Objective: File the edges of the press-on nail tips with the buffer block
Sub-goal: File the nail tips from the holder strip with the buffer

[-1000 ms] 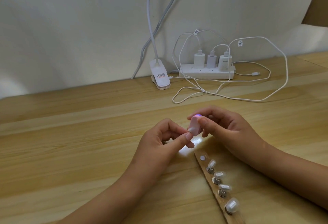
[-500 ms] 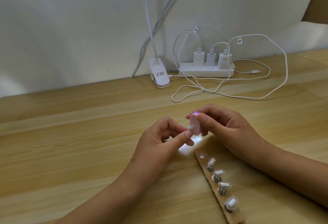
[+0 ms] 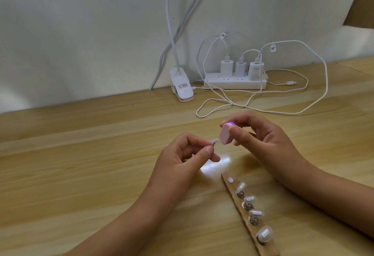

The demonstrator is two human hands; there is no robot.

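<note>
The buffer block (image 3: 287, 135) has lifted off the nail tip (image 3: 275, 140), and a small gap now parts them. The right hand (image 3: 265, 142) pinches the pink block between thumb and curled fingers. The left hand (image 3: 182, 160) pinches the pale tip's stand between thumb and forefinger, with the tip poking just beyond them. The lamp clip (image 3: 183, 89) has a label too small to read.

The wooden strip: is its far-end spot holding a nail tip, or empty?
Empty: only a white pad shows there on the wooden strip; the left hand pinches one nail tip.
</note>
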